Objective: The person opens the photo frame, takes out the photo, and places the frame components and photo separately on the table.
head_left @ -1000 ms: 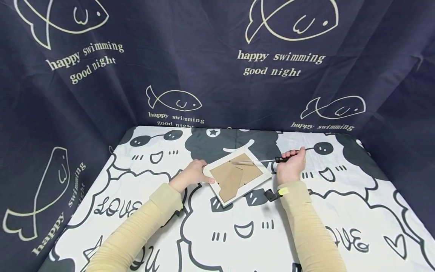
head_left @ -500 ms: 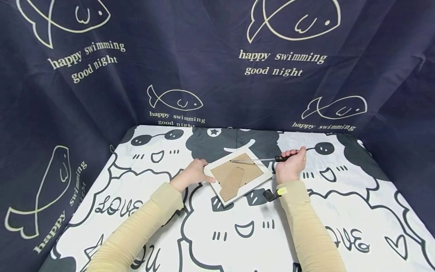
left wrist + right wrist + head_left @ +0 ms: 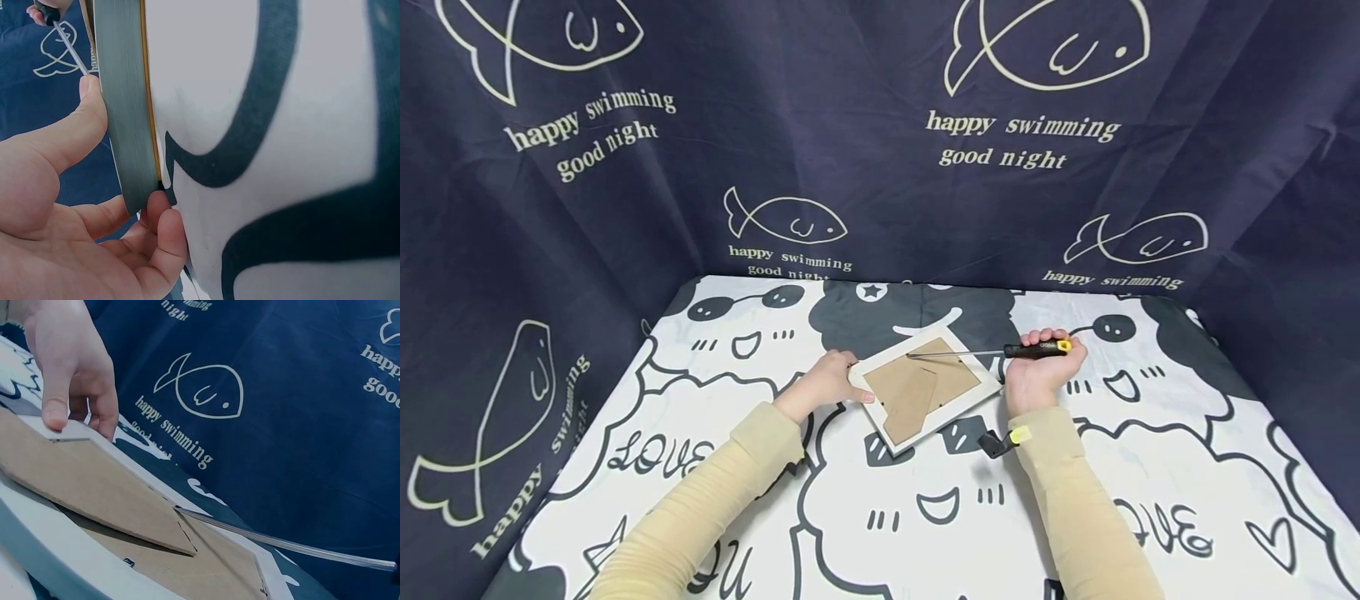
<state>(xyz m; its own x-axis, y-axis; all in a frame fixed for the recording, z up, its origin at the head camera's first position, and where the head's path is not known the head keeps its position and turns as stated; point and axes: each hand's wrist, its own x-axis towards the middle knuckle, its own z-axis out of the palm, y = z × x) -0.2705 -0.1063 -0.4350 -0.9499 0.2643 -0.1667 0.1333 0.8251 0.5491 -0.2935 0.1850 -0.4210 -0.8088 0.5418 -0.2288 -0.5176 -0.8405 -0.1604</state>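
Observation:
A white picture frame [image 3: 955, 407] lies back up, its brown backboard [image 3: 957, 379] and cardboard stand [image 3: 910, 408] showing. My left hand [image 3: 827, 385] grips its left corner. In the left wrist view the thumb is on the back face, with the other fingers curled under the frame's edge. My right hand [image 3: 1039, 385] holds a screwdriver [image 3: 1033, 349] by its black handle with a yellow end. In the right wrist view the metal shaft [image 3: 287, 545] crosses the backboard, its tip against the rim's inner edge. The right hand is outside that view.
A black-and-white patterned cloth [image 3: 940, 550] covers the table. Small dark tabs [image 3: 129, 562] sit along the backboard's edge. A black device with a yellow tag [image 3: 996, 443] is strapped at the right wrist. A dark blue curtain [image 3: 880, 125] stands behind.
My right hand has turned, so more of the screwdriver's handle and its yellow end now show. The screwdriver tip stays at the backboard's upper edge. The left hand and frame have barely moved.

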